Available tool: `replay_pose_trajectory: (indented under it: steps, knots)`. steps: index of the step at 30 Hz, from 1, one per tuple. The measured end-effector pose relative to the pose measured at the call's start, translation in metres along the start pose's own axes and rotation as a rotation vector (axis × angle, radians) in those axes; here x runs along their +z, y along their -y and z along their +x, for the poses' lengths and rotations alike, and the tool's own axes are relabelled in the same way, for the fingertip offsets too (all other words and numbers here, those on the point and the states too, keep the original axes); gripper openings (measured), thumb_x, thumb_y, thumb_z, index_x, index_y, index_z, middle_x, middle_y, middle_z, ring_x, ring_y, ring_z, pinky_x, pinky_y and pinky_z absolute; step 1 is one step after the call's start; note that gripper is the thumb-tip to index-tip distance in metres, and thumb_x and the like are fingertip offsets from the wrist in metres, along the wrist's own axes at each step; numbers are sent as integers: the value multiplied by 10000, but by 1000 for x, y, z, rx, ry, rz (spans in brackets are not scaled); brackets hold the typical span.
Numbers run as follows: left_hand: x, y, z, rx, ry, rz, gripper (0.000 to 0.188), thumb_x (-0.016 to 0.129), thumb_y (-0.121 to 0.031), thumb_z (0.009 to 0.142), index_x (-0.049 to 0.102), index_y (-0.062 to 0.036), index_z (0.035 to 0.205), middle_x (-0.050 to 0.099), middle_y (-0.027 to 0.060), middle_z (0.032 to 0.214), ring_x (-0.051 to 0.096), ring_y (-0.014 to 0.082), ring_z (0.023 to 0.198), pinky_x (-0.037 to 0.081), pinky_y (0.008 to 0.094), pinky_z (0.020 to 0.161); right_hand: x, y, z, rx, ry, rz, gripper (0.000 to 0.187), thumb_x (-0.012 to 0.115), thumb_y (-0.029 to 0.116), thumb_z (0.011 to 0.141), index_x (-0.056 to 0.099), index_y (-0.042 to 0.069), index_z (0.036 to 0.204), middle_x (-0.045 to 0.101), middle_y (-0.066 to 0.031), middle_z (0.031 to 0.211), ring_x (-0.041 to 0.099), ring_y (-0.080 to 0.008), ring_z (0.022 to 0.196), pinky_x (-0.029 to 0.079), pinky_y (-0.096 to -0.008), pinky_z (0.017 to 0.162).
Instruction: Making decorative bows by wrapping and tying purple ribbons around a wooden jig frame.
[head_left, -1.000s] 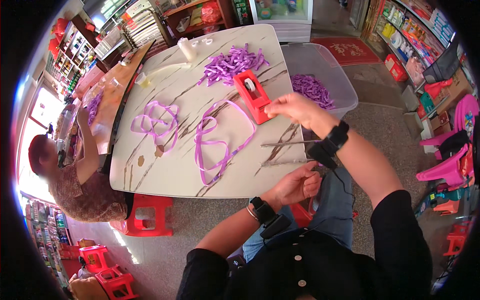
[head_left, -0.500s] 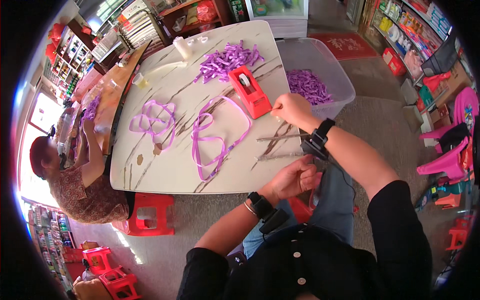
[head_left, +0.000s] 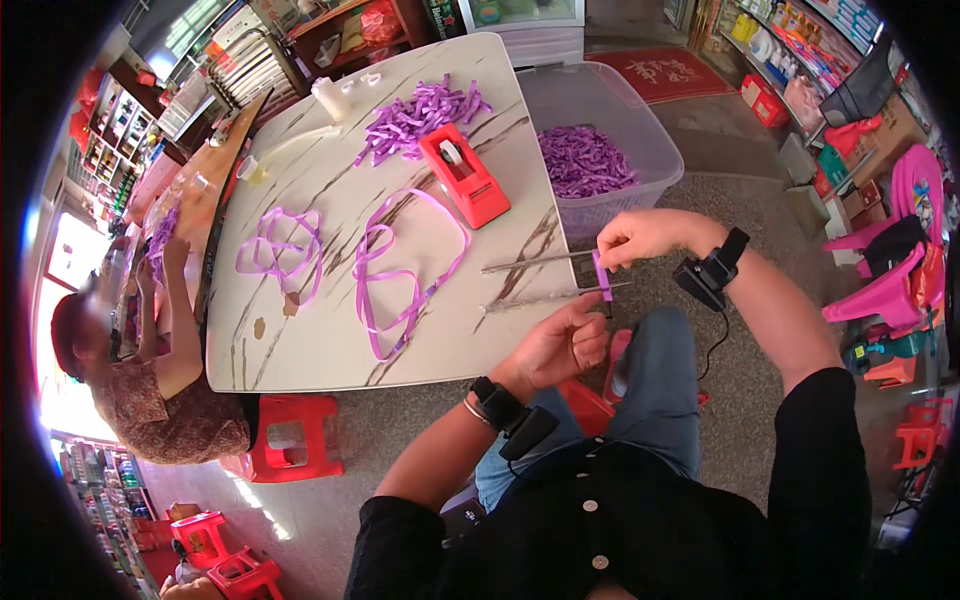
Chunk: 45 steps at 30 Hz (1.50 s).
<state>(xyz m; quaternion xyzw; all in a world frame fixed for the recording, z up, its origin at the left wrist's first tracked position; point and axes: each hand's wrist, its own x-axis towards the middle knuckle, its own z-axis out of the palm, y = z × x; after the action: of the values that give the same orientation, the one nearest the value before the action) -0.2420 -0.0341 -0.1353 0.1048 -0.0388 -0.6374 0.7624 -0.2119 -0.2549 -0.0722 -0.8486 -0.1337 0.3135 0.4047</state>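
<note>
A short piece of purple ribbon (head_left: 602, 274) runs across two thin metal rods that stick out past the table's right edge. My right hand (head_left: 650, 238) pinches the ribbon's upper end beside the far rod (head_left: 530, 265). Curled, with its fingertips at the ribbon's lower end, my left hand (head_left: 565, 342) is by the near rod (head_left: 540, 298), which looks wrapped in clear tape. Farther left on the table lie a long looped purple ribbon (head_left: 462, 245) and a second tangled one (head_left: 318, 252). A red tape dispenser (head_left: 482, 200) stands beyond the rods.
The marbled table (head_left: 300, 350) also carries a pile of purple ribbon pieces (head_left: 425, 115), a white bottle (head_left: 328, 98) and a cup (head_left: 250, 170). A clear plastic bin (head_left: 640, 110) of purple pieces stands beside it. Another person (head_left: 150, 390) sits at the left near a red stool (head_left: 300, 435).
My right hand has left the tape dispenser's front end and moved right and nearer, to the rod ends. A purple ribbon piece now shows across them. My left hand has shifted slightly left.
</note>
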Motion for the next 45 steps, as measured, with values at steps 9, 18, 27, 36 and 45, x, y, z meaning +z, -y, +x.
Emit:
replay_pose_trajectory:
  steps: [9, 18, 27, 36, 45]
  knots:
    - [1, 1, 0, 3, -18, -18, 281, 394, -113, 858, 439, -116, 1135, 276, -19, 614, 319, 97, 557, 314, 245, 562, 0, -1, 7, 52, -6, -178, 219, 585, 238, 761, 585, 29, 697, 556, -14, 579, 503, -97, 534, 389, -258, 502]
    - [2, 0, -1, 8, -17, 3, 274, 393, -114, 858, 447, -108, 1126, 275, -20, 611, 316, 95, 549, 317, 247, 568, 1, 6, 18, 176, -8, -391, 230, 608, 286, 724, 641, 67, 662, 613, -38, 610, 579, -150, 571, 435, -298, 528]
    - [5, 0, 0, 20, -30, 11, 264, 397, -114, 854, 450, -99, 1112, 269, -23, 602, 305, 89, 539, 307, 236, 561, 11, 23, 15, 299, -171, -735, 342, 613, 399, 672, 624, 91, 524, 581, -48, 518, 591, -213, 552, 456, -346, 526]
    - [6, -1, 2, 20, -52, 79, 228, 378, -107, 854, 441, -93, 1073, 263, -24, 594, 303, 89, 522, 301, 235, 548, 19, 4, -10, 303, -398, -702, 452, 602, 501, 688, 607, 77, 534, 567, -75, 531, 564, -206, 516, 410, -329, 481]
    - [15, -1, 1, -10, -81, 25, 228, 389, -108, 850, 375, -119, 1078, 276, -18, 582, 310, 98, 528, 291, 238, 539, 126, -128, 25, -139, -167, 1633, 226, 487, 218, 870, 540, 88, 1047, 454, 50, 644, 360, -35, 527, 319, -174, 472]
